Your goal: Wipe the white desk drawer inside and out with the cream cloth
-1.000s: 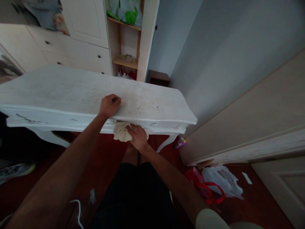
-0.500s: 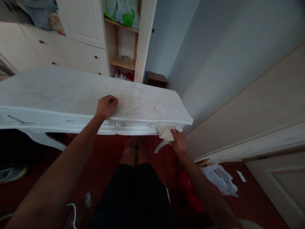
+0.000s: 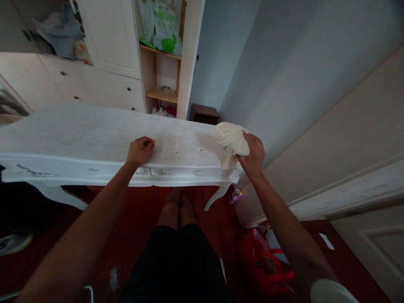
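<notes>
while one left hand point(image 3: 139, 151) rests on one white desk point(image 3: 94, 130), fingers point(image 3: 149, 140) curled in loose fist, one right hand point(image 3: 254, 153) grips one cloth point(image 3: 232, 139) at desk's right end; cannot tell if cloth touches desk. cloth cream, creased, bunched, loose fold hanging. two dark spots point(image 3: 201, 150) on desk. beyond, one wardrobe point(image 3: 110, 38). half second ago cloth lower, against drawer front point(image 3: 181, 172); now raised.

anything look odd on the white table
The white tabletop has greyish marks, and two dark spots between the left hand and the cloth in the right hand, breaking up the white; dirt or damage, I can't tell.
</notes>
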Motion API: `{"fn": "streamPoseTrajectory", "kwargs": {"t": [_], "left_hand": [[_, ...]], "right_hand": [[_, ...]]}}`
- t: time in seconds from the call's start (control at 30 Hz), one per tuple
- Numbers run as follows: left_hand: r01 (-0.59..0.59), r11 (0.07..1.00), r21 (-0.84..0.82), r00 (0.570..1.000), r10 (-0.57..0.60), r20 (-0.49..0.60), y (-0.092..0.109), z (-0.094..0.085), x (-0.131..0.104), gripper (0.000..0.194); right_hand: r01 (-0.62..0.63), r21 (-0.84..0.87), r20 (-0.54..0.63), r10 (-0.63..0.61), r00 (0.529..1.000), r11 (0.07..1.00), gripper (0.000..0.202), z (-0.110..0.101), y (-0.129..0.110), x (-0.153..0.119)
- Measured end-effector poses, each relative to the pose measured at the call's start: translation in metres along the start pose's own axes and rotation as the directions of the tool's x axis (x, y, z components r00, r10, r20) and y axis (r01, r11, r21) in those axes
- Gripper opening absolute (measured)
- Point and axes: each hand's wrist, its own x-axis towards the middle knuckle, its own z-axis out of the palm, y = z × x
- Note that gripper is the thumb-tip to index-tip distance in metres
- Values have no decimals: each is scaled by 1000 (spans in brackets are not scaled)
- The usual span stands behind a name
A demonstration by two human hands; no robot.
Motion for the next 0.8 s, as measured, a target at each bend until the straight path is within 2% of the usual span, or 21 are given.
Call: {"fn": "streamPoseTrajectory", "kwargs": {"t": [0.07, 0.13, 0.23, 0.3, 0.33, 0.43, 0.57, 0.7, 0.8], "left_hand": [[5, 1000, -4, 1000, -5, -1, 0, 0, 0, 22], [7, 1000, -9, 1000, -7, -2, -1, 0, 0, 23], [13, 1000, -20, 1000, -13, -2, 0, 0, 0, 25], [13, 1000, -21, 1000, -13, -5, 1, 0, 0, 26], [10, 1000, -20, 1000, -11, -7, 1, 0, 0, 26], [6, 1000, -22, 1000, -6, -4, 1, -1, -1, 27], [18, 999, -37, 1000, -18, -5, -1, 0, -1, 25], [22, 998, -54, 1000, -22, -6, -4, 1, 0, 23], [29, 998, -56, 1000, -30, -9, -4, 2, 0, 22]], "right_hand": [[-2, -19, 76, 4, 997, 1000, 48, 28, -6, 25], [-9, -42, 181, 16, 983, 999, 51, 60, -12, 36], [59, -9, 406, -50, 913, 998, 55, 100, -21, 30], [54, -1, 482, -47, 875, 999, 59, 116, -25, 20], [45, -8, 490, -36, 871, 999, 61, 120, -25, 16], [81, -18, 478, -63, 876, 997, 65, 122, -21, 7], [208, 102, 503, -231, 833, 973, 71, 113, -7, 6], [289, 263, 477, -385, 791, 920, 81, 101, 7, 4], [310, 290, 482, -418, 770, 905, 84, 94, 22, -1]]}}
